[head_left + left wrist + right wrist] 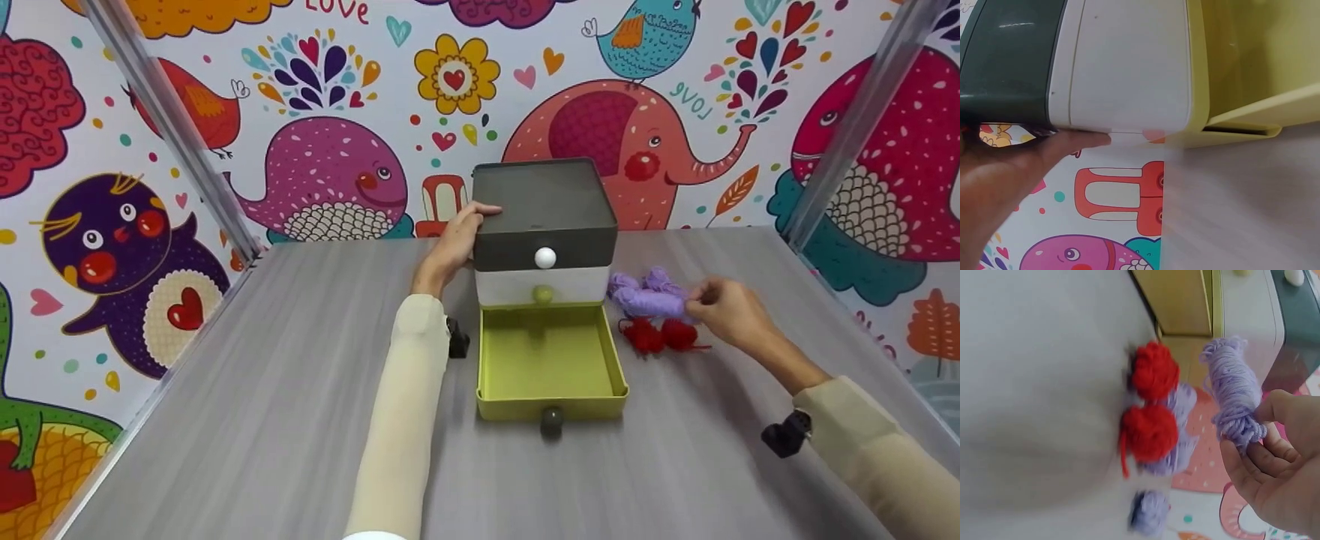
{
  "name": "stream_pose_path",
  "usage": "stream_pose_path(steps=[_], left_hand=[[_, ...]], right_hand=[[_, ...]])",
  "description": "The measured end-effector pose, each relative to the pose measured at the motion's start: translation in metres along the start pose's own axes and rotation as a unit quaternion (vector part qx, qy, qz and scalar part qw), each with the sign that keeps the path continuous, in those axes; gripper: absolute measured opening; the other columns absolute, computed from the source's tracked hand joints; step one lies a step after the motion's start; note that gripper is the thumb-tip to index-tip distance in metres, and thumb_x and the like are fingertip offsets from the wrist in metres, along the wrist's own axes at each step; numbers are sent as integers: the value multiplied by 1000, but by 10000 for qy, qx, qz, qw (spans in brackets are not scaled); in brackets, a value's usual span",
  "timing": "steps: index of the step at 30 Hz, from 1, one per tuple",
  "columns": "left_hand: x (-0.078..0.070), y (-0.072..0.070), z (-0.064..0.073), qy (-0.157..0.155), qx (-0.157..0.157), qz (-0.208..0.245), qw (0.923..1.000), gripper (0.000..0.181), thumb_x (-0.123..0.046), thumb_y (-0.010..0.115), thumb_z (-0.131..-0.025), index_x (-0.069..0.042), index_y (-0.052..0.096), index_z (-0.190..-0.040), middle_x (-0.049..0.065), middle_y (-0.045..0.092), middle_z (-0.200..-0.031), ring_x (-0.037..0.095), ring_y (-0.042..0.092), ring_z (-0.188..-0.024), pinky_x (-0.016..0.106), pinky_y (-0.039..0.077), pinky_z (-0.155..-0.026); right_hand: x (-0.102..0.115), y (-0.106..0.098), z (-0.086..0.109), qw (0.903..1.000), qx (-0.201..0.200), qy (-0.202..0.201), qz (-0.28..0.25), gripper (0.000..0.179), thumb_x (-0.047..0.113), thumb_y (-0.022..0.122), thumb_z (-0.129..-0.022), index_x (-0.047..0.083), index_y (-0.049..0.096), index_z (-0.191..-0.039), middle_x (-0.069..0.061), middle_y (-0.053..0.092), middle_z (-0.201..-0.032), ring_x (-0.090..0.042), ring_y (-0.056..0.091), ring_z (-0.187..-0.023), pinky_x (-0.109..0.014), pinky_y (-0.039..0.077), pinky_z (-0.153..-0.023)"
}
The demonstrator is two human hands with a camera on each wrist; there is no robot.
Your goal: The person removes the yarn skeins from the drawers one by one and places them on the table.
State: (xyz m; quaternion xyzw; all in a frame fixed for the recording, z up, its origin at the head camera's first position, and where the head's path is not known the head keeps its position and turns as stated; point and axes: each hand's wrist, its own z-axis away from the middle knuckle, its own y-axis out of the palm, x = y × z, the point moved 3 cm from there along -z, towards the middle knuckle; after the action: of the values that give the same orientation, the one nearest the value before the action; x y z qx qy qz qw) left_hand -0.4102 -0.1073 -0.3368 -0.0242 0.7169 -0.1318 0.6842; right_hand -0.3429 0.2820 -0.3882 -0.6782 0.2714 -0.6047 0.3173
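Observation:
A small drawer cabinet (544, 196) with dark, white and yellow-green tiers stands on the table. Its bottom yellow-green drawer (547, 367) is pulled out, with nothing inside. My left hand (456, 240) rests against the cabinet's left side, a finger lying over the top edge; the left wrist view shows the thumb extended along the side. Right of the cabinet, my right hand (727, 311) pinches one end of a lilac yarn skein (1235, 391), held above the table. Two red yarn bundles (1151, 432) lie beneath it, and more lilac skeins (1171, 458) lie behind them.
Another lilac skein (1151, 513) lies apart from the red ones. The grey table (315, 390) meets patterned cartoon walls (450, 135) behind and at both sides. A dark round knob (551, 422) sticks out from the open drawer's front.

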Motion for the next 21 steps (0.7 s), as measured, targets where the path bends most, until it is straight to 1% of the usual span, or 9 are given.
stream_pose_path(steps=[4,6,10,15,19,21], left_hand=[[1,-1,1,17,-47,21,10000,41,-24,27,-108,-22,56,-136,14,52,-131,28,65,-99,50,57,-87],[2,-1,1,30,-61,22,10000,41,-23,27,-108,-22,56,-136,15,52,-131,27,65,-99,50,57,-87],[2,-2,1,65,-76,53,9999,41,-23,27,-108,-21,57,-136,14,51,-134,27,63,-99,50,57,-86],[2,-2,0,52,-62,80,9999,41,-23,27,-108,-21,57,-136,14,51,-135,28,63,-101,49,56,-86],[2,-1,-1,17,-43,46,10000,41,-25,27,-108,-22,57,-136,13,50,-136,28,62,-103,50,56,-89],[2,0,-1,9,-37,48,10000,41,-25,27,-108,-22,57,-136,13,50,-135,28,63,-102,49,57,-88]], right_hand=[[-17,-14,0,9996,-261,-12,85,19,15,58,-96,-2,61,-103,-23,65,-103,-28,60,-86,-15,50,-65],[-26,-21,0,9992,-359,119,88,21,16,57,-97,-2,60,-106,-24,64,-105,-29,58,-88,-16,49,-64],[-45,-37,-3,9975,-474,521,33,26,19,53,-99,-3,57,-112,-25,61,-110,-30,56,-92,-19,48,-64],[-68,-54,-7,9926,-613,1042,-56,31,21,51,-101,-4,56,-119,-26,60,-115,-30,55,-95,-20,49,-64],[-85,-66,-8,9876,-683,1401,-185,37,28,51,-102,-3,56,-122,-23,61,-116,-29,54,-97,-20,49,-65],[-93,-71,-9,9847,-727,1567,-237,40,30,51,-102,-3,57,-123,-21,64,-116,-28,53,-99,-19,49,-64]])
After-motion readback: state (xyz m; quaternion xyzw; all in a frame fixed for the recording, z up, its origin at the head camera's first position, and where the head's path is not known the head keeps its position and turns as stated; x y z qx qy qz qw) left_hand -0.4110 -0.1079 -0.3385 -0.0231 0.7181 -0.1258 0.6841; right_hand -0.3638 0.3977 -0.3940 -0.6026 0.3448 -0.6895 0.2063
